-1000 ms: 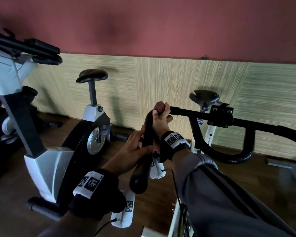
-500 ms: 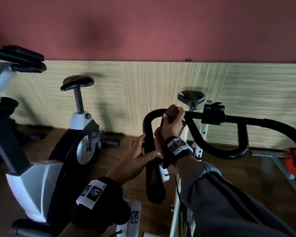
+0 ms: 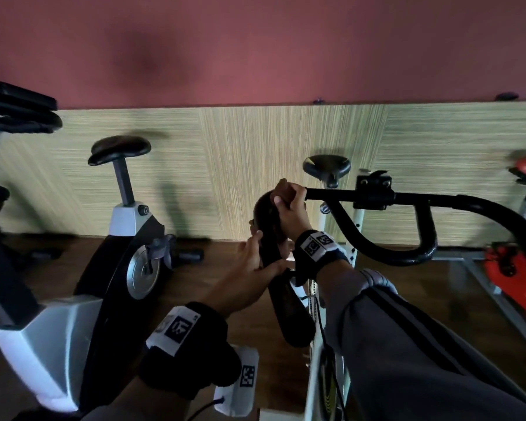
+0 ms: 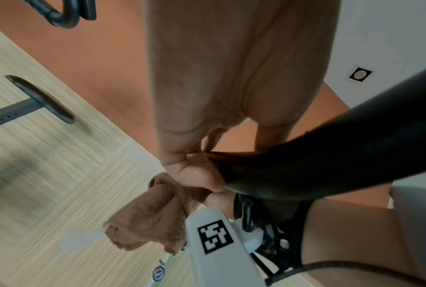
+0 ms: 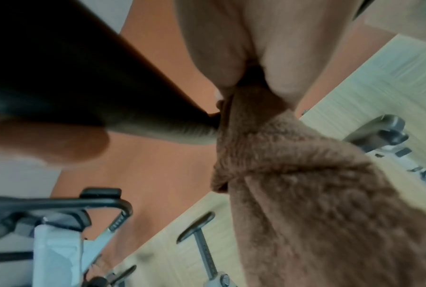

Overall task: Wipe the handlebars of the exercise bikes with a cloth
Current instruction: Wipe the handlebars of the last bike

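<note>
A: Step? 
B: Mid-wipe, I'd judge. Right hand [image 3: 289, 205] was clamped with the brown cloth [image 4: 155, 211] around the handlebar [image 3: 286, 308] bend, at 12 o'clock from the left hand [image 3: 252, 268], which gripped the grip below.
A: Next?
B: Probably slide the cloth along the bar.
A: Axis?
B: Grip ran 12-to-6, free end at 6, toward the person.

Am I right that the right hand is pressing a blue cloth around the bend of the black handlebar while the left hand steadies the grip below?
Not quite: the cloth is brown, not blue, as the right wrist view shows clearly. The rest holds: the right hand grips it around the bend of the black handlebar, and the left hand steadies the grip below.
</note>
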